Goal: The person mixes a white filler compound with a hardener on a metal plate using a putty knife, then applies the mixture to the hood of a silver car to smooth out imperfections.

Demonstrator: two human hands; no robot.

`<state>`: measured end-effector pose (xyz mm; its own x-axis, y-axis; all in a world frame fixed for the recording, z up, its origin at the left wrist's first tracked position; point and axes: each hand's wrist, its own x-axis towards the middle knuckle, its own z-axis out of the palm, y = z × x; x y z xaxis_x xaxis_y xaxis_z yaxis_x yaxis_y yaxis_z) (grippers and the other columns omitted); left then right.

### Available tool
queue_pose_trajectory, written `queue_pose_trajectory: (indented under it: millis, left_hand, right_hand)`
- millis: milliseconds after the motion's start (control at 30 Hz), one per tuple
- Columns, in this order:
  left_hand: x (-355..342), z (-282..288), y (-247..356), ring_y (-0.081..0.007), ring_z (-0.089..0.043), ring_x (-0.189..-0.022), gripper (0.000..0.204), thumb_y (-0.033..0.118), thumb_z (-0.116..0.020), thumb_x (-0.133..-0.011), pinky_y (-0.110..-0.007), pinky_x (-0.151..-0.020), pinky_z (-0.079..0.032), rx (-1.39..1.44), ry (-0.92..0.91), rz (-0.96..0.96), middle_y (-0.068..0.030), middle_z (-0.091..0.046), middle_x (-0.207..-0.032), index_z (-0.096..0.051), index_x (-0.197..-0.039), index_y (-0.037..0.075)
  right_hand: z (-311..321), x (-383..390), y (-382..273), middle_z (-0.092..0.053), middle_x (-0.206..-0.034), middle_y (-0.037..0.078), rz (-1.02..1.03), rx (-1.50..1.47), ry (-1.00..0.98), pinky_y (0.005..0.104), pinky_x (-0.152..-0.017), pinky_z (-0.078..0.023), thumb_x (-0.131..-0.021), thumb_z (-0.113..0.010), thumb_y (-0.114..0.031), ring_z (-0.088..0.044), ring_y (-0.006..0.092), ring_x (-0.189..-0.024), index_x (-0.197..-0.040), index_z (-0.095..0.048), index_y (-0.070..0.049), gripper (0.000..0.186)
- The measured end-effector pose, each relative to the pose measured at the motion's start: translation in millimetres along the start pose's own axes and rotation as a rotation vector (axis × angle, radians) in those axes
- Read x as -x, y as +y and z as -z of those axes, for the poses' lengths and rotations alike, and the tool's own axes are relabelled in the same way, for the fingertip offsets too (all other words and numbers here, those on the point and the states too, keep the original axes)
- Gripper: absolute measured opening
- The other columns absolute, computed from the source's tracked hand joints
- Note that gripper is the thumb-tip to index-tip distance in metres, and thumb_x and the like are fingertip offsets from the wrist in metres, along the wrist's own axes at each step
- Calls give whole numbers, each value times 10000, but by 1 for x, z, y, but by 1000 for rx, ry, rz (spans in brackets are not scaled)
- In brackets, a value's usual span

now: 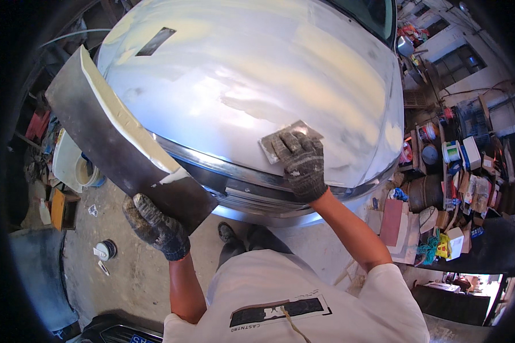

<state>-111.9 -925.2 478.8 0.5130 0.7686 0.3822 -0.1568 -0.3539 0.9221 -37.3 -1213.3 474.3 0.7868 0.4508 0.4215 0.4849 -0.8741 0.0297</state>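
My left hand [159, 226], in a dirty grey knit glove, grips the lower end of a long dark board [106, 134]. Cream-coloured putty [123, 117] lies thick along the board's upper edge. In a matching glove, my right hand [302, 168] presses a thin metal putty spreader [268, 150] against the front part of a car hood [212, 80]. The hood is whitish with pale yellow patches of filler. A greyish smeared patch [249, 106] shows just beyond the spreader. Farther back on the left, a flat dark rectangular piece [156, 42] rests on the hood.
At left stand a white bucket [87, 174] and an orange-sided box [59, 209]. A round tin [105, 250] sits on the concrete floor. Crowded shelves with tubs and boxes [469, 153] line the right side. Another car's front [117, 332] shows at the lower edge.
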Motion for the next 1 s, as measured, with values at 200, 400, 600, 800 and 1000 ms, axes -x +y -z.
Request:
queue_pose_trajectory:
  millis: [200,400,600,800,1000]
  left_hand:
    - [1,10,-6,-210,-548,-922,251,195,-513,-1017,-334,-855,-457,19,-69,5,-124,-613,-1017,-594,-1101,-28]
    - [2,9,-14,-216,-558,-917,250,192,-510,-1018,-326,-845,-465,-35,-29,-35,-125,-616,-1014,-604,-1103,-23]
    - [-6,12,-9,-217,-564,-907,237,189,-513,-1018,-320,-838,-469,-50,-80,-21,-118,-618,-1010,-608,-1102,-11]
    - [-9,19,-4,-200,-554,-892,236,189,-515,-1018,-313,-825,-471,15,-95,-42,-109,-615,-996,-601,-1094,-17]
    - [-8,22,-5,-185,-551,-896,234,189,-503,-1024,-302,-838,-469,15,-114,5,-95,-611,-1000,-595,-1110,-8]
  right_hand:
    - [-7,-15,33,-569,-1332,67,166,58,-26,482,-1077,-341,-814,-527,-165,-504,276,-1258,-1301,-600,-195,493]
    - [-5,-4,60,-563,-1347,51,297,97,-141,461,-1096,-346,-834,-496,-160,-510,265,-1259,-1287,-609,-202,468]
    - [16,2,45,-561,-1350,84,288,166,-405,478,-1080,-361,-829,-494,-225,-505,285,-1260,-1290,-606,-163,478]
    - [44,-12,8,-596,-984,176,-27,20,-120,456,-817,-479,-745,-653,-191,-572,346,-943,-1191,-590,-47,473]
    - [10,-47,10,-596,-937,159,-263,186,0,444,-747,-484,-807,-560,-120,-577,323,-872,-995,-617,-42,212]
